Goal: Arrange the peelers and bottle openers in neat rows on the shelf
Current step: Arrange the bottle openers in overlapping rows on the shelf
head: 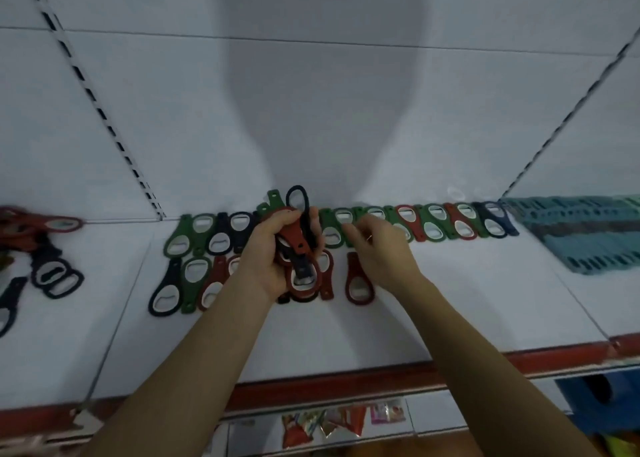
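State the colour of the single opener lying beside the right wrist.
The single opener is red, head view.

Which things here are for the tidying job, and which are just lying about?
Job: opener bunch in left hand; back row of openers; front row; lone red opener; jumbled openers far left.
Lying about: colourful packets underneath.

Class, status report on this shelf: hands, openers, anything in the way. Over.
Left hand grips bunch of openers. Right hand open at back row. Lone red opener below it.
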Tool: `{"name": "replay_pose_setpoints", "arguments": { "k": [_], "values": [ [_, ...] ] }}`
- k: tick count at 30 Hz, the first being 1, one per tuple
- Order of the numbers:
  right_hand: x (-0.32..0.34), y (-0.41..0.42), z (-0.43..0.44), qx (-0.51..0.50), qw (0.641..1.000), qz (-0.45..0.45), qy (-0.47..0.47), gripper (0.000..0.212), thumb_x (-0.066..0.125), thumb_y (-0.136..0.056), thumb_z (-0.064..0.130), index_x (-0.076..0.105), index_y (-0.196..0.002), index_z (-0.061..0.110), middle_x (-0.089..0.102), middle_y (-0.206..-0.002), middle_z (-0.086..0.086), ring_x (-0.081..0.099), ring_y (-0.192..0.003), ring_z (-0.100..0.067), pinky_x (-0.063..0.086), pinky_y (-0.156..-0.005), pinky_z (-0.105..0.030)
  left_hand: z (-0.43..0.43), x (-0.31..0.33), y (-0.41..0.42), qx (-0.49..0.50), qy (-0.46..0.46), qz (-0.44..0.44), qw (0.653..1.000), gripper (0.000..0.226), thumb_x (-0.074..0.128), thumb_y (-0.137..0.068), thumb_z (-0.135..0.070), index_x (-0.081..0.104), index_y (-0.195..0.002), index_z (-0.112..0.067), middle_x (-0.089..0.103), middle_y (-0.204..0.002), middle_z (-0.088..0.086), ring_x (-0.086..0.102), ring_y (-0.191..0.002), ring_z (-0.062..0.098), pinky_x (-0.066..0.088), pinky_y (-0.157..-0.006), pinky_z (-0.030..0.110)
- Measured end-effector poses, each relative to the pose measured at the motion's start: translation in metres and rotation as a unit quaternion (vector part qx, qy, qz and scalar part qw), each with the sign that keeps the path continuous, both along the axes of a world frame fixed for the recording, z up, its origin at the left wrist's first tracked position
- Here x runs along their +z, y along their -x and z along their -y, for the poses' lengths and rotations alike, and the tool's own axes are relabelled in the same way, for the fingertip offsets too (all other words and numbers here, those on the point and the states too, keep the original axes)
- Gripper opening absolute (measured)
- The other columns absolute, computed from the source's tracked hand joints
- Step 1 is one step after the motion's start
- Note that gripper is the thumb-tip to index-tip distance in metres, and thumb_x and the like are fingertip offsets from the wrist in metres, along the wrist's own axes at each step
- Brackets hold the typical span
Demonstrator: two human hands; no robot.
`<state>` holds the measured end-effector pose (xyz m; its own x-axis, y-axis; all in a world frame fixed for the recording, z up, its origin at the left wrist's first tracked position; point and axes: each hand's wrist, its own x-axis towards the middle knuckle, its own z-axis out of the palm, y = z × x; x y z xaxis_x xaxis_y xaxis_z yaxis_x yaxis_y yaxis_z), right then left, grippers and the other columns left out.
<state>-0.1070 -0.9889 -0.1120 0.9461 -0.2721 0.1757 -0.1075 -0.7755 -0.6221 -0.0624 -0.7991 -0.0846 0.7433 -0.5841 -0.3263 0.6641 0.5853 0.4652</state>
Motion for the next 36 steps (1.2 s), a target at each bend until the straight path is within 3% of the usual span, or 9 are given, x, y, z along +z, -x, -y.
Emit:
{"name": "replay_pose_setpoints", "arguments": {
  "k": [4, 8, 12, 15, 20, 31, 34, 36],
  "values": [
    [-0.004, 0.021, 0.026, 0.124, 0.991, 0.024, 0.035, 0.006, 0.068, -0.092, 0.037, 0.063, -0.090, 0.033, 0.058, -0.090, 0.016, 0.055, -0.077, -0.002, 0.040, -0.063, -0.012, 0.005, -0.001, 0.003, 0.022, 0.001, 0.026, 0.999, 0.019, 0.062, -0.085, -0.014, 0.077, -0.082, -0.003, 0.065, -0.081, 0.006, 0.063, -0.065, 0.015, 0.056, -0.063, 0.031],
    [-0.019, 0.038, 0.038, 0.187, 0.980, -0.033, 0.051, 0.018, 0.077, -0.084, 0.033, 0.073, -0.101, 0.033, 0.056, -0.096, 0.018, 0.055, -0.081, 0.001, 0.037, -0.070, -0.006, 0.003, 0.006, 0.012, 0.047, -0.051, 0.040, 0.997, 0.013, 0.066, -0.080, -0.009, 0.077, -0.073, -0.005, 0.066, -0.081, 0.011, 0.066, -0.068, 0.019, 0.056, -0.057, 0.029],
    [-0.020, 0.035, 0.033, 0.207, 0.976, 0.000, 0.066, 0.022, 0.076, -0.086, 0.030, 0.075, -0.108, 0.027, 0.061, -0.101, 0.011, 0.050, -0.082, -0.002, 0.036, -0.076, -0.011, 0.005, 0.010, 0.018, 0.054, -0.111, 0.031, 0.992, 0.012, 0.066, -0.085, -0.008, 0.076, -0.080, -0.004, 0.069, -0.079, 0.012, 0.068, -0.069, 0.019, 0.057, -0.057, 0.028],
    [-0.020, 0.033, 0.026, 0.210, 0.974, 0.014, 0.083, 0.023, 0.074, -0.087, 0.032, 0.074, -0.109, 0.025, 0.062, -0.103, 0.009, 0.050, -0.085, -0.004, 0.038, -0.079, -0.018, 0.007, 0.011, 0.020, 0.080, -0.095, -0.010, 0.992, 0.005, 0.061, -0.092, -0.006, 0.063, -0.096, -0.003, 0.067, -0.080, 0.012, 0.068, -0.068, 0.019, 0.057, -0.056, 0.028],
    [-0.022, 0.034, 0.021, 0.211, 0.973, 0.043, 0.087, 0.021, 0.075, -0.088, 0.032, 0.075, -0.107, 0.024, 0.064, -0.103, 0.006, 0.060, -0.091, -0.014, 0.046, -0.080, -0.024, 0.009, 0.006, 0.023, 0.092, -0.073, -0.020, 0.993, 0.020, 0.057, -0.094, -0.005, 0.062, -0.113, -0.001, 0.070, -0.089, 0.008, 0.069, -0.075, 0.015, 0.056, -0.057, 0.024],
    [-0.021, 0.033, 0.018, 0.213, 0.973, 0.049, 0.080, 0.018, 0.072, -0.091, 0.030, 0.075, -0.107, 0.023, 0.064, -0.104, 0.006, 0.060, -0.089, -0.014, 0.052, -0.080, -0.032, 0.012, 0.003, 0.028, 0.096, -0.109, -0.021, 0.989, 0.018, 0.058, -0.094, -0.006, 0.075, -0.093, 0.000, 0.071, -0.085, 0.012, 0.070, -0.072, 0.018, 0.056, -0.055, 0.026],
    [-0.010, 0.034, 0.016, 0.169, 0.982, 0.089, 0.006, 0.021, 0.069, -0.093, 0.036, 0.072, -0.109, 0.024, 0.064, -0.099, 0.010, 0.055, -0.074, -0.005, 0.048, -0.070, -0.020, 0.014, 0.004, 0.030, 0.068, -0.128, -0.007, 0.989, 0.026, 0.057, -0.095, -0.006, 0.080, -0.081, -0.001, 0.072, -0.083, 0.012, 0.071, -0.070, 0.018, 0.056, -0.054, 0.026],
    [0.007, 0.029, 0.012, 0.133, 0.978, 0.099, -0.125, 0.024, 0.066, -0.092, 0.045, 0.070, -0.108, 0.028, 0.068, -0.093, 0.015, 0.061, -0.076, -0.006, 0.048, -0.066, -0.015, 0.019, 0.008, 0.032, 0.052, -0.165, 0.033, 0.984, 0.018, 0.059, -0.095, -0.003, 0.076, -0.093, 0.000, 0.073, -0.082, 0.013, 0.071, -0.068, 0.019, 0.057, -0.054, 0.027]
  ]
}}
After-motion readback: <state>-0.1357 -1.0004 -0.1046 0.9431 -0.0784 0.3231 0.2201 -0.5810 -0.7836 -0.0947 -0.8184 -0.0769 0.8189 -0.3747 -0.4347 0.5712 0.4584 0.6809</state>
